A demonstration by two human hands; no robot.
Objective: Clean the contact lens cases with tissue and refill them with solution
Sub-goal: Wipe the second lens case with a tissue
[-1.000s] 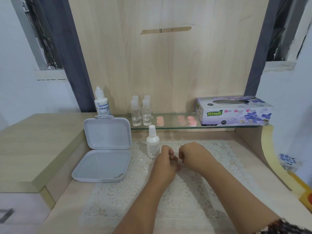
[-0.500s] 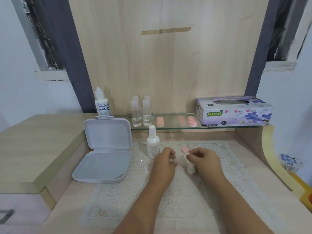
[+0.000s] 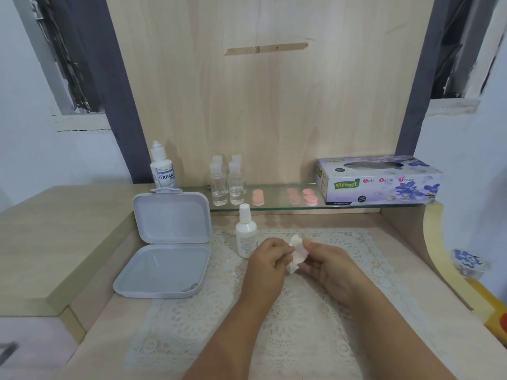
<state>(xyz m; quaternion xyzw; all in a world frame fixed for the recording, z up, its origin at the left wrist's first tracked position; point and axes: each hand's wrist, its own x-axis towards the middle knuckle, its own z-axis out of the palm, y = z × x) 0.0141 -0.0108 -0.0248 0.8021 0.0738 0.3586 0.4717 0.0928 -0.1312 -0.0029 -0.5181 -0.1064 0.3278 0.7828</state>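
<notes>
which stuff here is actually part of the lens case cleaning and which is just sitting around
In use or needed:
left hand and right hand, both holding the tissue wad
white solution bottle
pink lens cases on the glass shelf
tissue box

Lying about:
open grey box
clear bottles
lace mat

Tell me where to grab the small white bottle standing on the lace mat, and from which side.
Grip the small white bottle round its straight body below the narrow cap, coming from its left. It stands upright, and the left hand and tissue crowd its right side; the open grey case leaves a gap.
</notes>
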